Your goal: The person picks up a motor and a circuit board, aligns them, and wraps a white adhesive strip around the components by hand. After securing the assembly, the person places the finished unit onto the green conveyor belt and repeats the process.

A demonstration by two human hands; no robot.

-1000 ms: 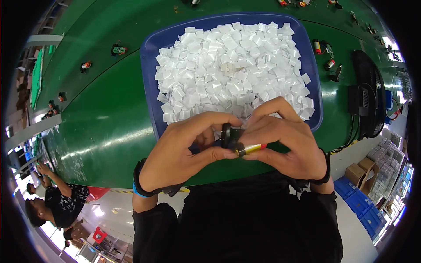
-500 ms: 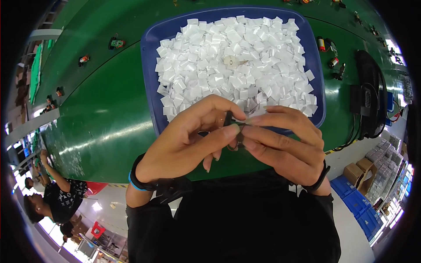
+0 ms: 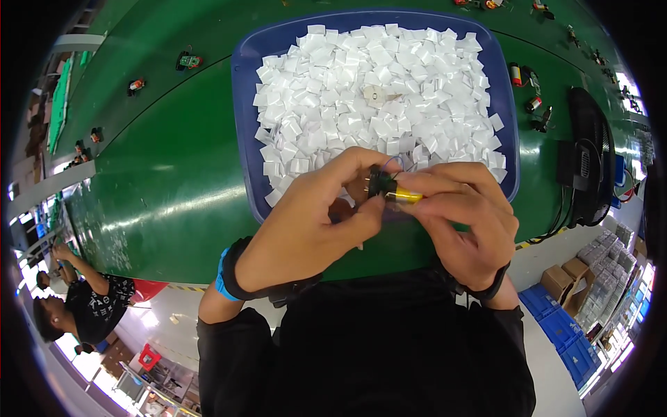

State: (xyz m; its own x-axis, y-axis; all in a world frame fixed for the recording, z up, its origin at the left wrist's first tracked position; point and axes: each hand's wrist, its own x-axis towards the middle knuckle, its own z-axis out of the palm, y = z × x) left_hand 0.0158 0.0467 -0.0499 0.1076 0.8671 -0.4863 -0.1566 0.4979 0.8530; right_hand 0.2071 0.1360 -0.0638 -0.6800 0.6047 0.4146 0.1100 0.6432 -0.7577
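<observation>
Above the near edge of a blue tray (image 3: 246,139), both hands hold a small electronic assembly. Its black end with metal pins (image 3: 379,183) sits between the thumb and fingers of my left hand (image 3: 299,226), which is closed on it. A yellow cylindrical battery (image 3: 408,196) forms the other end, pinched by the fingertips of my right hand (image 3: 476,222). Thin wires loop up between the hands. Small white square pieces (image 3: 326,90) heap up in the tray, with a beige tag (image 3: 375,96) lying on top. Fingers hide part of the assembly.
More battery-and-board assemblies lie on the green table (image 3: 174,222), such as a green circuit board (image 3: 189,61) at left and a red-yellow battery (image 3: 515,74) at right. A black mesh device (image 3: 590,156) stands at far right. Another person (image 3: 90,292) is at lower left.
The assembly has been turned between my fingers, so its yellow battery and pins now show. My right hand has shifted its grip onto the battery. The whole view has shifted slightly.
</observation>
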